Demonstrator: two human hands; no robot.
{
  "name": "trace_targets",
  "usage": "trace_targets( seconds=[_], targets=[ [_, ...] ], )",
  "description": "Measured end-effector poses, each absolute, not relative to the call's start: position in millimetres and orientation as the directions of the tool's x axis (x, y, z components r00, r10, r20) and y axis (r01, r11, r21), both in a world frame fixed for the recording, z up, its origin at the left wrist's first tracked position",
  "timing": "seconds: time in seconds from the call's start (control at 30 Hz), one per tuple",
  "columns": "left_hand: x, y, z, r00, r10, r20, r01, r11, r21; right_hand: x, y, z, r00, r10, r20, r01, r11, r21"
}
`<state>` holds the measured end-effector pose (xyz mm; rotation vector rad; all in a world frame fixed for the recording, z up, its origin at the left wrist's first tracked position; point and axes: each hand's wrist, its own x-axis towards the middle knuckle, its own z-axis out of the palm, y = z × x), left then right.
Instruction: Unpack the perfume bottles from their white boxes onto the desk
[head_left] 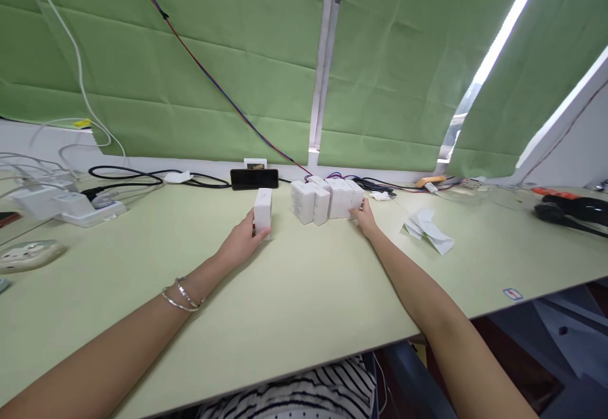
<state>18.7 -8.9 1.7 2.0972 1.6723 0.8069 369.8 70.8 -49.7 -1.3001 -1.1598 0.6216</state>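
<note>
My left hand (243, 242) grips a small white box (263, 211) that stands upright on the pale green table (294, 305). To its right stands a tight cluster of several similar white boxes (323, 199). My right hand (365, 218) touches the right end of that cluster, fingers against the rightmost box (356, 196). Both arms reach forward across the table, and bracelets circle my left wrist.
A black phone (254, 178) lies behind the boxes by the green blinds. White chargers and a power strip (71, 207) sit far left with cables. Crumpled white papers (430, 230) lie right of the boxes. A black object (570, 210) rests far right.
</note>
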Motion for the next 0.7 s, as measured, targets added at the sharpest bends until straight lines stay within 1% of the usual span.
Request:
trace_targets(
  seconds=[0.27, 0.4, 0.5, 0.63, 0.67, 0.7],
  targets=[
    [20, -4, 1, 0.137, 0.960, 0.244, 0.776, -0.257, 0.576, 357, 64, -42, 0.294, 0.904, 0.309, 0.238, 0.244, -0.940],
    [22, -3, 1, 0.142, 0.962, 0.233, 0.776, -0.254, 0.578, 346, 61, -42, 0.250, 0.913, 0.323, 0.276, 0.253, -0.927],
    [21, -3, -1, 0.159, 0.958, 0.240, 0.770, -0.273, 0.577, 337, 59, -42, 0.266, 0.900, 0.345, 0.329, 0.252, -0.910],
    [19, -2, -3, 0.167, 0.954, 0.248, 0.768, -0.284, 0.574, 327, 51, -39, 0.371, 0.820, 0.436, 0.428, 0.265, -0.864],
    [19, -2, -3, 0.170, 0.953, 0.252, 0.764, -0.289, 0.577, 324, 49, -38, 0.397, 0.784, 0.477, 0.460, 0.279, -0.843],
    [19, -2, -3, 0.171, 0.951, 0.257, 0.759, -0.293, 0.581, 320, 45, -36, 0.386, 0.746, 0.542, 0.511, 0.316, -0.799]
  ],
)
